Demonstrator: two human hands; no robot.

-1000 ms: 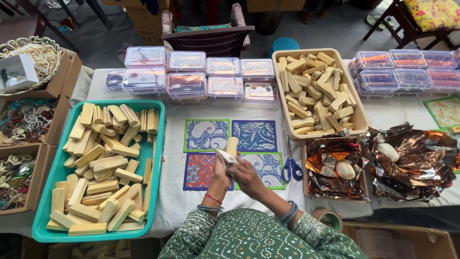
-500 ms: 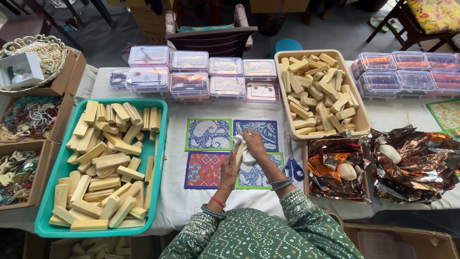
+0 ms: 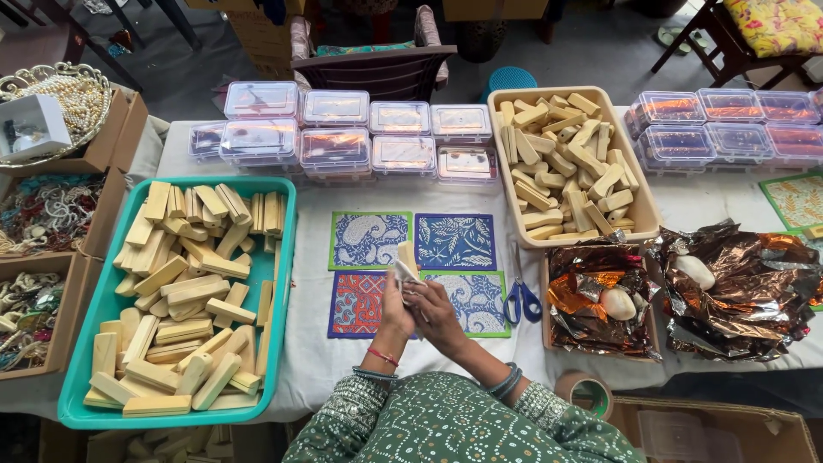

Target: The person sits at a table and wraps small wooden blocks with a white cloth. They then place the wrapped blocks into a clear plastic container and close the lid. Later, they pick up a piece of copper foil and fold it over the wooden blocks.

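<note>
Head view: left hand (image 3: 395, 310) and right hand (image 3: 439, 314) clasp wooden piece (image 3: 406, 258).

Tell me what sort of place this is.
Probably a small craft workshop or packing table. The teal tray and a beige tub hold heaps of pale wooden pieces, clear lidded boxes stand stacked in rows, and cartons of beads sit alongside.
</note>
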